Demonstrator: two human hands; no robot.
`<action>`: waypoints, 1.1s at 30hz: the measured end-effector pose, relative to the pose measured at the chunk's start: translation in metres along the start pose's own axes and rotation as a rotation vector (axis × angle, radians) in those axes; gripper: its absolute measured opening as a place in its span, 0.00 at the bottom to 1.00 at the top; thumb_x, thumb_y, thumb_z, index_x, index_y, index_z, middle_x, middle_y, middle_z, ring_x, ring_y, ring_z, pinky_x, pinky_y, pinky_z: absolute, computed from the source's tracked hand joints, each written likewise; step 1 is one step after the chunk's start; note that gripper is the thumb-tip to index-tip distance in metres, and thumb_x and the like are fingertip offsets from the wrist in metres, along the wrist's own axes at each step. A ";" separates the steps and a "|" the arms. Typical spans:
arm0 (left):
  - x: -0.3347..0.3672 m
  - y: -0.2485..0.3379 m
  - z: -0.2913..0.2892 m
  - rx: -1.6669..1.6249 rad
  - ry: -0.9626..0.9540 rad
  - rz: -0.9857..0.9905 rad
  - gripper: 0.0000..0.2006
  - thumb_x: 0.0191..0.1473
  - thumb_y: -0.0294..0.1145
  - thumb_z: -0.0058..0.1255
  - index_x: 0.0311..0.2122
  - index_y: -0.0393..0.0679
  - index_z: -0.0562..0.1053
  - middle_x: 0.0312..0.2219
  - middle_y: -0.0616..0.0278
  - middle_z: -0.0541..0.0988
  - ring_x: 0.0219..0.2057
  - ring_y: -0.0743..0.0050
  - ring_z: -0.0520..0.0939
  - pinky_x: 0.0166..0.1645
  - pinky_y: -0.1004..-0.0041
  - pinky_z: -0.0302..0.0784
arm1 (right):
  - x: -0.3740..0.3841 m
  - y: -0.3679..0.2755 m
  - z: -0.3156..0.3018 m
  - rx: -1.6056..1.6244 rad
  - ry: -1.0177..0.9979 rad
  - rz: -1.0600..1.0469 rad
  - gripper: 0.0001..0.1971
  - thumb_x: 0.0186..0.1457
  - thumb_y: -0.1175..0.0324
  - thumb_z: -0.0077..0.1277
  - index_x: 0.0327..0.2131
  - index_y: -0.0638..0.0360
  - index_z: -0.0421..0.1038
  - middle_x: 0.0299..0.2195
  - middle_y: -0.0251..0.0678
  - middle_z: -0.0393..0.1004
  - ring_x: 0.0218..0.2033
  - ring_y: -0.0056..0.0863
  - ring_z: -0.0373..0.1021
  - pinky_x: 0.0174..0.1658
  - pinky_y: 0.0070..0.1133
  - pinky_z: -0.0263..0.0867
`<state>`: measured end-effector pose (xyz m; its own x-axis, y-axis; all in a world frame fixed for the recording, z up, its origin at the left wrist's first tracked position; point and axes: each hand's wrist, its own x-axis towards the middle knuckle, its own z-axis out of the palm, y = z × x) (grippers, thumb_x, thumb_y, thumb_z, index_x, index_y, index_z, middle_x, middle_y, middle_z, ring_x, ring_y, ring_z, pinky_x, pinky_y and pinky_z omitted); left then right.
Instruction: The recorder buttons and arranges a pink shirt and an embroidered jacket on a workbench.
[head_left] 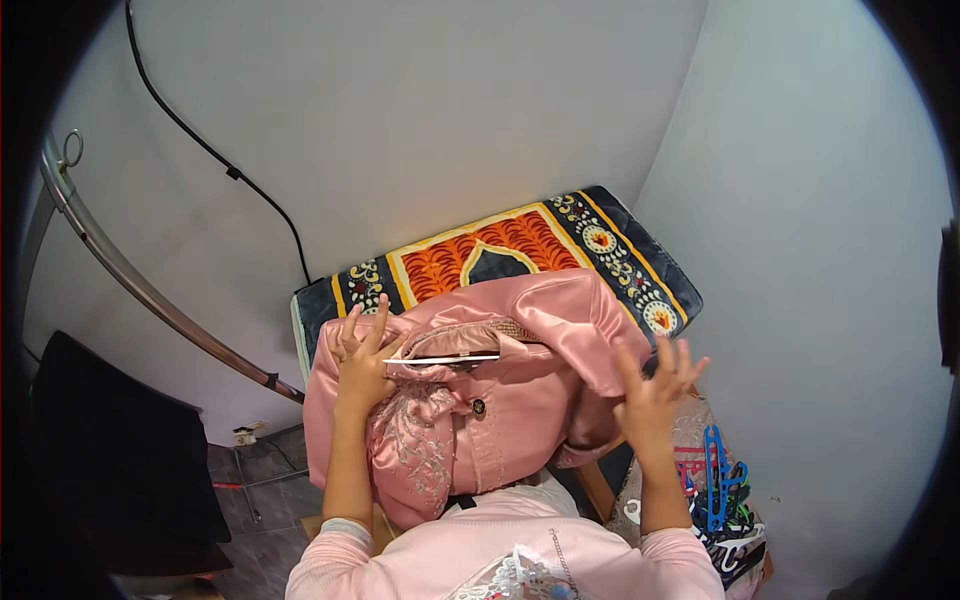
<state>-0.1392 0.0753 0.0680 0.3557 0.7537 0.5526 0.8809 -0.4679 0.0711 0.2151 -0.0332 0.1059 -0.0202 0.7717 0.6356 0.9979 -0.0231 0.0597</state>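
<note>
I see a pink satin garment with silver embroidery and a dark button (480, 400) lying bunched on the counter, which is covered by a patterned rug in orange, yellow and dark blue (610, 245). The garment occupies the near half of the rug and hangs over the counter's near edge toward my body. Its collar opening faces up near the middle of the counter, with a thin white strip (440, 358) lying across it.

My left hand (362, 368) rests flat on the garment near the counter's left edge, just beside the collar. Its grip is released: fingers extended and spread, nothing enclosed.

My right hand (655, 395) sits at the garment's right side, near the counter's right edge, where a folded sleeve section ends. Its grip is also released, fingers splayed upward. I cannot tell whether the palm touches the fabric.

Below the counter's right edge, a heap of plastic clothes hangers in blue, white and green (720, 490) lies against the pale wall. A curved metal rail (130, 275) runs along the left, with a black cable (215, 155) descending the wall behind the counter. A dark cloth-covered object (110, 440) stands at the lower left.
</note>
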 end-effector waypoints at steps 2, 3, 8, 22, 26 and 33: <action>0.000 0.001 0.002 -0.044 -0.027 -0.023 0.30 0.19 0.19 0.59 0.37 0.55 0.80 0.63 0.76 0.53 0.61 0.54 0.51 0.60 0.65 0.57 | -0.005 -0.016 0.011 0.049 -0.014 -0.089 0.33 0.35 0.73 0.56 0.49 0.31 0.67 0.55 0.39 0.52 0.60 0.48 0.43 0.60 0.57 0.24; 0.001 0.001 0.005 -0.039 -0.008 0.000 0.30 0.19 0.19 0.59 0.38 0.56 0.80 0.63 0.76 0.53 0.61 0.54 0.50 0.60 0.64 0.57 | -0.004 -0.019 0.020 -0.046 0.100 -0.159 0.28 0.38 0.69 0.55 0.47 0.31 0.69 0.54 0.37 0.54 0.60 0.46 0.44 0.60 0.57 0.24; -0.002 -0.001 0.005 -0.057 -0.025 0.000 0.30 0.20 0.21 0.61 0.38 0.55 0.80 0.63 0.75 0.52 0.61 0.53 0.49 0.61 0.64 0.55 | 0.027 -0.025 0.017 0.103 0.322 -0.222 0.07 0.47 0.61 0.53 0.32 0.42 0.77 0.49 0.33 0.62 0.57 0.44 0.50 0.61 0.53 0.28; -0.007 -0.002 0.011 -0.048 0.019 -0.008 0.29 0.17 0.24 0.64 0.36 0.57 0.80 0.63 0.73 0.53 0.61 0.56 0.53 0.62 0.59 0.41 | 0.047 -0.010 -0.038 0.890 -0.087 -0.075 0.32 0.50 0.33 0.38 0.20 0.51 0.78 0.51 0.44 0.63 0.58 0.51 0.45 0.59 0.48 0.30; -0.010 -0.004 0.016 -0.020 -0.041 -0.020 0.26 0.19 0.27 0.64 0.35 0.58 0.80 0.63 0.73 0.54 0.61 0.59 0.53 0.62 0.60 0.37 | 0.044 -0.017 -0.036 0.521 -0.002 -0.065 0.21 0.39 0.46 0.58 0.32 0.50 0.77 0.50 0.44 0.61 0.57 0.50 0.46 0.59 0.50 0.34; -0.011 -0.005 0.021 -0.007 0.020 0.016 0.29 0.17 0.26 0.64 0.36 0.59 0.80 0.62 0.73 0.55 0.60 0.61 0.54 0.61 0.60 0.39 | 0.020 -0.049 -0.003 0.406 -0.344 -0.260 0.18 0.41 0.53 0.59 0.37 0.48 0.77 0.56 0.45 0.52 0.60 0.53 0.40 0.59 0.52 0.32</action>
<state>-0.1412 0.0789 0.0444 0.3637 0.7364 0.5704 0.8729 -0.4833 0.0674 0.1653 -0.0182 0.1182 -0.3140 0.8827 0.3496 0.9076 0.3872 -0.1626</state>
